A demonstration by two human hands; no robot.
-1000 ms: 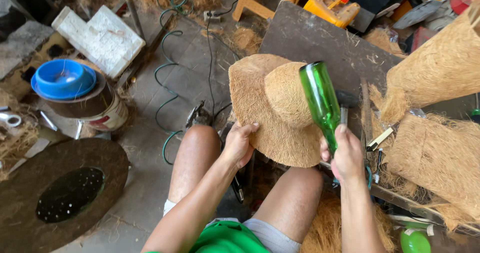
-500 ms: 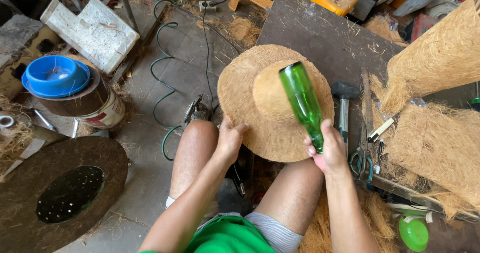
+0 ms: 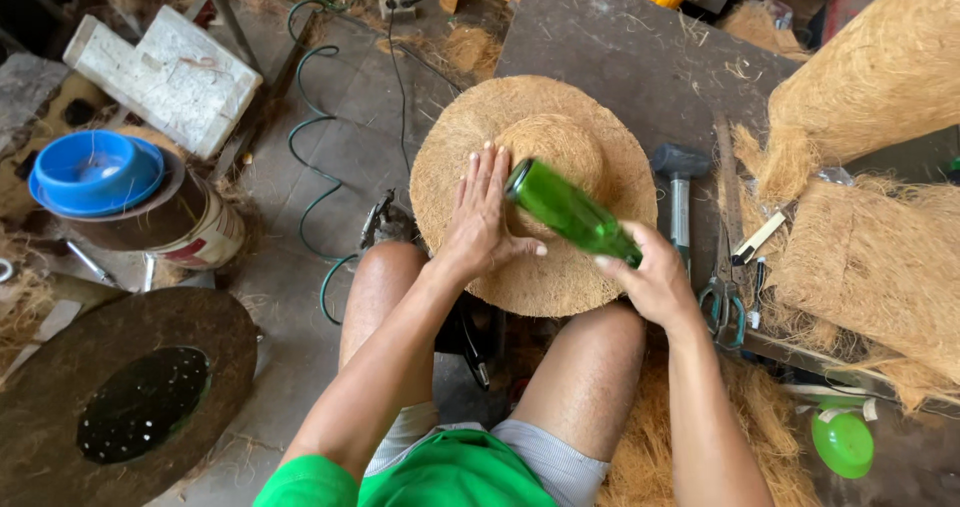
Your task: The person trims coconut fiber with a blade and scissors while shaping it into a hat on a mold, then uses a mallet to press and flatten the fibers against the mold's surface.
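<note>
Two bare hands work over a round hat (image 3: 590, 132) of coarse brown fibre, which lies on the person's knees with its far edge against a dark board (image 3: 640, 52). The left hand (image 3: 485, 217) lies flat on the hat, palm down, fingers spread and straight, closed on nothing; it presses on the brim where the brim meets the raised crown. The right hand (image 3: 650, 277) is wrapped around the narrow end of a green glass bottle (image 3: 570, 212), gripping it firmly. The bottle lies tilted across the crown, its wide base pointing toward the left hand's fingers and just beside them.

To the right of the hat a hammer (image 3: 680, 192) rests on the board, and nearer the right wrist lie scissors (image 3: 722, 305). Loose mats of the same brown fibre (image 3: 870, 257) are stacked further right. On the floor to the left stand a tin can topped by a blue bowl (image 3: 95, 172), a white foam block (image 3: 170, 77) and a green hose (image 3: 315, 152). A small green lid (image 3: 843, 442) lies at lower right.
</note>
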